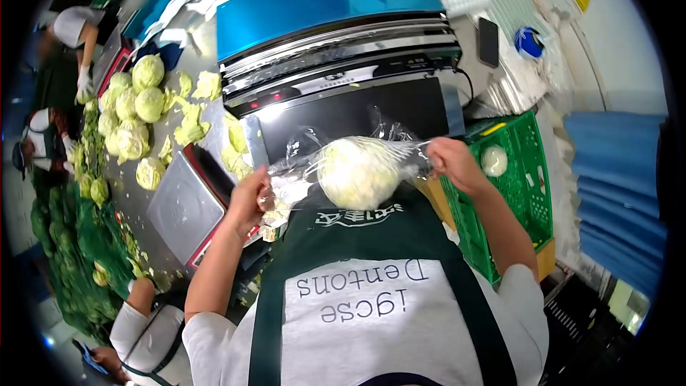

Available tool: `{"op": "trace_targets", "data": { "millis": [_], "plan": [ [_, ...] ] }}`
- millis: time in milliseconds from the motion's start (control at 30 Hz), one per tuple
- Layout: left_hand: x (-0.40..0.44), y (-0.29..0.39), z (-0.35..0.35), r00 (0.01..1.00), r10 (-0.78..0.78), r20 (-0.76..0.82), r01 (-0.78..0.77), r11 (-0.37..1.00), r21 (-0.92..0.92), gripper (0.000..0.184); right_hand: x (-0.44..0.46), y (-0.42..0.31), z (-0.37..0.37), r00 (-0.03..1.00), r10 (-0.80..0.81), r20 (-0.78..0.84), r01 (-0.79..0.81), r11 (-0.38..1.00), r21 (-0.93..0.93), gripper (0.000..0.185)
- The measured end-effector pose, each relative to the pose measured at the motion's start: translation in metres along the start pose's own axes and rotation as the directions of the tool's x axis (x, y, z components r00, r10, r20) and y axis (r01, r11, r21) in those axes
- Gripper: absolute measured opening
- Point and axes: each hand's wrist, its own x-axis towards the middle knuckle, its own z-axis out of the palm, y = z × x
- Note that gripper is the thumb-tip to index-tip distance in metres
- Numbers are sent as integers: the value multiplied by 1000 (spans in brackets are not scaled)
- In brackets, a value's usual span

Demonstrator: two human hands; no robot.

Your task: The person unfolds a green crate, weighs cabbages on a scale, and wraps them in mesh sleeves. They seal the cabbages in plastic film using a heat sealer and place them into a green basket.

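Note:
A pale green cabbage [357,173] sits in front of my apron with clear plastic film [293,166] stretched over and around it. My left hand [250,200] is closed on the film's left side, and my right hand [456,163] pinches the gathered film on the right. Both hands are apart from the cabbage itself. Just beyond it lies the dark plate [357,111] of a wrapping machine with a blue cover [329,3]. Part of the film is too transparent to follow.
At left, several loose cabbages [148,71] and leaves lie on the metal table beside a scale [187,204]. A green crate [532,193] holding a wrapped cabbage [494,161] stands at right. A phone [488,41] lies beyond. Co-workers stand along the left, one with a gloved hand [84,84].

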Motion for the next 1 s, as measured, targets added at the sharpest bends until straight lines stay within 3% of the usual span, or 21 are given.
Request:
{"op": "trace_targets", "data": {
  "millis": [67, 100, 133, 167, 200, 233, 300, 400, 467, 500, 533, 567, 600, 633, 667, 700, 733, 767, 833, 933, 1000],
  "plan": [
    [33, -45, -21, 972, -232, -49, 234, 971, 52, 23, 20, 53, -3, 977, 214, 17, -214, 970, 113, 15],
    [46, -66, -20, 980, -201, -14, 200, 964, 177, 21, 36, 87, -2, 949, 306, 76, -315, 927, 205, 17],
    [65, -82, -9, 981, -189, 44, 167, 936, 309, 20, 54, 113, 5, 967, 41, 253, 75, 899, -431, 14],
    [86, -96, 18, 990, -133, -42, 139, 906, 400, 16, 72, 138, 12, 886, -228, 405, 464, 381, -800, 17],
    [102, -109, 45, 992, -55, -117, 106, 867, 488, 14, 87, 157, 27, 951, -39, 306, 196, 843, -501, 26],
    [110, -115, 63, 1000, 16, -3, -12, 852, 523, 13, 97, 163, 38, 976, 52, 210, 34, 923, -384, 26],
    [114, -114, 92, 964, 166, 207, -253, 813, 524, 13, 101, 168, 52, 990, 97, 102, -57, 939, -340, 26],
    [107, -96, 126, 811, 371, 453, -559, 721, 409, 15, 92, 175, 40, 998, 61, 2, -58, 953, -298, 26],
    [107, -74, 156, 606, 504, 616, -793, 447, 415, 19, 77, 182, 25, 997, 28, -78, -49, 958, -283, 27],
    [87, -51, 200, 490, 418, 765, -869, 300, 393, 23, 70, 184, 16, 993, 14, -120, -47, 959, -280, 27],
    [67, -38, 226, 585, 76, 808, -604, 705, 371, 39, 64, 188, 6, 986, -9, -167, -39, 959, -282, 27],
    [54, -24, 261, 371, 13, 928, -706, 653, 274, 51, 56, 190, -7, 973, -29, -228, -39, 956, -290, 27],
    [50, -13, 287, 241, -53, 969, -887, 393, 242, 58, 49, 193, -22, 953, -56, -298, -41, 950, -309, 27],
    [49, -14, 299, 321, -78, 944, -906, 263, 330, 64, 44, 196, -42, 923, -94, -374, -43, 938, -343, 27],
    [48, -16, 311, 332, -53, 942, -934, 123, 336, 62, 33, 201, -66, 876, -137, -463, -63, 919, -390, 27],
    [49, -21, 320, 327, 35, 944, -945, 4, 327, 57, 23, 207, -93, 817, -190, -544, -93, 888, -451, 27],
    [50, -21, 328, 226, 102, 969, -970, -67, 233, 53, 18, 208, -118, 769, -239, -593, -128, 851, -510, 27],
    [55, -21, 322, 187, 47, 981, -981, -42, 189, 46, 15, 209, -147, 729, -288, -621, -166, 806, -569, 27],
    [48, -23, 297, 306, 123, 944, -941, 191, 280, 40, 23, 217, -201, 706, -335, -624, -246, 710, -660, 27],
    [45, -2, 238, 443, 284, 851, -897, 131, 423, 32, 38, 238, -254, 749, -237, -619, -413, 564, -716, 27],
    [45, 11, 188, 576, 460, 676, -781, 64, 622, 28, 46, 256, -276, 764, -163, -624, -494, 474, -729, 27]
  ]
}}
